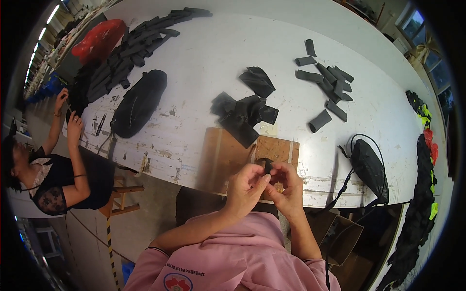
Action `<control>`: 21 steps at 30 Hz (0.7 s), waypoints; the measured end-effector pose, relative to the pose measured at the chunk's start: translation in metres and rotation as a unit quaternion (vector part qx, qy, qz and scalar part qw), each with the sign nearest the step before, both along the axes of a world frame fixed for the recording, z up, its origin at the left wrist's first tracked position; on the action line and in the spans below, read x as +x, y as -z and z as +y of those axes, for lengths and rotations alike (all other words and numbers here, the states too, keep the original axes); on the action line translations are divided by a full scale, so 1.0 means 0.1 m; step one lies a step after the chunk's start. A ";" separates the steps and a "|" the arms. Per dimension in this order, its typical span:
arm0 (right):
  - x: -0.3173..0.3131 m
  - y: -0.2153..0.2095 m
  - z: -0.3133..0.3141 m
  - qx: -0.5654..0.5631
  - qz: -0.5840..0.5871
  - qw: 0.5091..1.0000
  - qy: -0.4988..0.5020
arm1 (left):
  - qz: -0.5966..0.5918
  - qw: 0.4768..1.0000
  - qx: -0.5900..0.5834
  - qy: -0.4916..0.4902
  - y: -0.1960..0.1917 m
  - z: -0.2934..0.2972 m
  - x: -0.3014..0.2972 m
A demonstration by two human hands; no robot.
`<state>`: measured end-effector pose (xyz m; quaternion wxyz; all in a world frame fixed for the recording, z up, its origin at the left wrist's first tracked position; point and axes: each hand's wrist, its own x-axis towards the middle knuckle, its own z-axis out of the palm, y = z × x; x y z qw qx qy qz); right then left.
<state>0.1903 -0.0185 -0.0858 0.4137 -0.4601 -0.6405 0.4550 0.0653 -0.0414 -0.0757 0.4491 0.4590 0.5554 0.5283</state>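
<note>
Above the brown board (217, 160) at the table's near edge, both my hands meet at a small black piece (266, 164), which looks like folded fabric. My left hand (246, 188) pinches it from one side. The fingers of my right hand (287, 188) are closed on its other side, and they partly cover it. Just beyond the board lies a loose heap of black flat pieces (238, 119), some overlapping the board's far edge. One more black piece (258, 81) rests behind that heap.
Dark grey short tubes (332, 85) lie scattered at the far right. A long pile of similar pieces (119, 63) and a red bag (99, 41) are far left. Black pouches stand left (140, 104) and right (369, 169). A co-worker (63, 174) sits at left.
</note>
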 end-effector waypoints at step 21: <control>0.03 0.16 -0.07 0.187 -0.170 0.957 0.140 | -0.075 0.996 -0.028 -0.025 0.18 0.07 0.13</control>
